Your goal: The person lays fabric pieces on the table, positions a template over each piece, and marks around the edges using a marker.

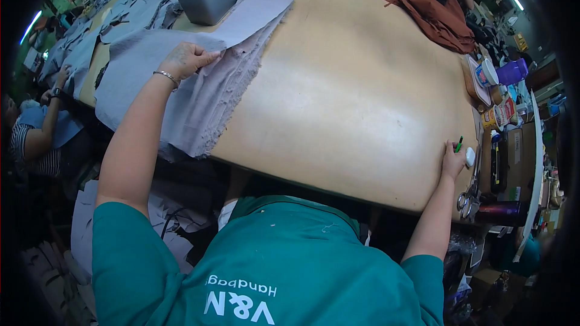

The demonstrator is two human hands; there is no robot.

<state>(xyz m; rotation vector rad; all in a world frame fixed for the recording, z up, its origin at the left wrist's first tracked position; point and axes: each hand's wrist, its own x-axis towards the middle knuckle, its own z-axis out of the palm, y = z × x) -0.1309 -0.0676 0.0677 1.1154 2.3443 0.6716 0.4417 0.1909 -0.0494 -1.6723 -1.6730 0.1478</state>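
Left hand (202,59): pinches grey fabric (134,60)
Right hand (453,161): holds green pen (459,144)
Fabric step: apparently lifting
Next move: likely wants steady pinch

Right table edge: white tub (485,75) just beside purple container (512,72); nearer, yellow-and-red labelled container (499,113). Scissors (473,189) near the table's front right corner. Far right of tabletop (350,42): rust-brown cloth (432,12), crumpled. Left margin: co-worker in striped top (35,143), dark wristwatch (56,92) worn. Fluorescent tubes (30,28) lit, upper left and upper right.
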